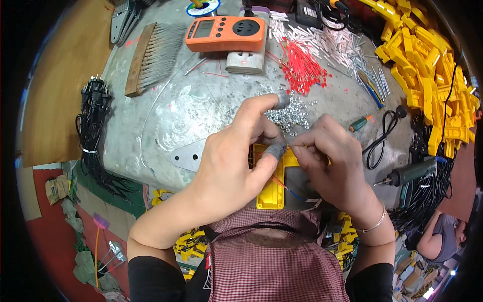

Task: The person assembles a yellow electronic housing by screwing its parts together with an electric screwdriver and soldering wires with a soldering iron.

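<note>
Near the table's front edge lies a yellow plastic housing [271, 197], partly hidden under my hands. Red and blue wires [291, 191] run out beside it toward the right. My left hand [229, 158] bends over the housing, its thumb and a finger in grey covers pressed close together, the index finger held out forward. Facing it, my right hand [332, 161] pinches with thumb and fingertips right by the left thumb. Whatever small thing lies between the fingertips is hidden. Just beyond them is a heap of small metal nuts [294, 116].
An orange meter [226, 34] rests on a white power strip [245, 63]. Around stand a wooden brush [141, 60], red wires [302, 70], white tubes [322, 43], a green-handled screwdriver [359, 123], a power screwdriver [412, 171], black cables [93, 118] and piled yellow housings [427, 65]. Another person [443, 236] sits lower right.
</note>
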Tool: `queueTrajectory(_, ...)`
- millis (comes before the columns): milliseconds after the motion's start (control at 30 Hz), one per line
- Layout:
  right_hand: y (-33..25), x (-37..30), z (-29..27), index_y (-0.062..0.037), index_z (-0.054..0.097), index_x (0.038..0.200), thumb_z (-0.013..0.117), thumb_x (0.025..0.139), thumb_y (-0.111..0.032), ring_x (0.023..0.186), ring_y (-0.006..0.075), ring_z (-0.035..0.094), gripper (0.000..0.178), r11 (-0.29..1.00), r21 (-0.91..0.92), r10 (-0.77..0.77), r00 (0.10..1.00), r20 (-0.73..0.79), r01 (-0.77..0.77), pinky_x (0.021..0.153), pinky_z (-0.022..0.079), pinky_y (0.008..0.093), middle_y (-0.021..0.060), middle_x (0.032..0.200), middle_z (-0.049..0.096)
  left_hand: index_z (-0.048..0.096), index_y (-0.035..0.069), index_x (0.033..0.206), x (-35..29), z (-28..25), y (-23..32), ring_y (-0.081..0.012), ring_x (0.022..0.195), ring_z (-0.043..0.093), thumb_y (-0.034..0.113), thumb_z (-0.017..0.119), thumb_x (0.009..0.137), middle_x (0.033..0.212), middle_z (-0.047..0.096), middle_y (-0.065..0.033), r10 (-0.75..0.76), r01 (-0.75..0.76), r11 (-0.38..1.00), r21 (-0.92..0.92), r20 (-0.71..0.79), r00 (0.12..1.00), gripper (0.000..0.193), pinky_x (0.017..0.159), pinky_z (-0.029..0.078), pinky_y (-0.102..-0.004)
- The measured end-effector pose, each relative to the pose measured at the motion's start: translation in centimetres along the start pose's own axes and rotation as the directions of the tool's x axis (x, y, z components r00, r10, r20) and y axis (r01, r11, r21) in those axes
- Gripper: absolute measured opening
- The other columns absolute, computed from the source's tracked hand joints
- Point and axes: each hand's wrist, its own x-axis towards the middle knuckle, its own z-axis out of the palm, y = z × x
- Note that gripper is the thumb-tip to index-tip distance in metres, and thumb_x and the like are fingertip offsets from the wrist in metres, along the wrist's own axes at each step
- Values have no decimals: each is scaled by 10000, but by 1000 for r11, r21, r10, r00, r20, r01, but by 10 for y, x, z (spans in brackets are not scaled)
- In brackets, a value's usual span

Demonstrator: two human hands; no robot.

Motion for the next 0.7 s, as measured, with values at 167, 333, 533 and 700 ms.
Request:
queueTrajectory(167,-1,-2,5,-20,576,817,618,802,-5,593,81,447,47,945,247,209,977,50,-215,528,361,227,21,725,469,378,-6,1289,1,0,-4,-175,817,628,-85,564,719,843,618,-98,124,-125,981,149,14,992,605,784,495,-301)
queueTrajectory(333,-6,-5,-2,-23,563,819,626,798,-19,618,111,476,66,876,322,336,933,125,-359,552,381,247,31,725,499,432,0,1260,-2,-2,-4,-166,791,625,-95,566,697,819,617,-93,367,-348,842,412,35,930,586,761,484,-288)
queueTrajectory(533,-18,-36,-24,-8,629,879,717,734,-57,853,202,627,176,947,289,73,969,235,-142,732,497,301,82,837,624,428,3,1260,0,-5,-5,-151,759,614,-76,564,687,802,616,-78,178,-177,974,138,10,984,595,740,474,-271)
queueTrajectory(700,-17,-43,3,-2,617,879,676,829,-69,686,106,596,103,697,600,512,859,-34,-392,619,465,228,27,743,613,411,12,1279,0,-7,-3,-154,764,615,-53,565,684,794,617,-76,147,-152,981,118,50,988,617,754,476,-276)
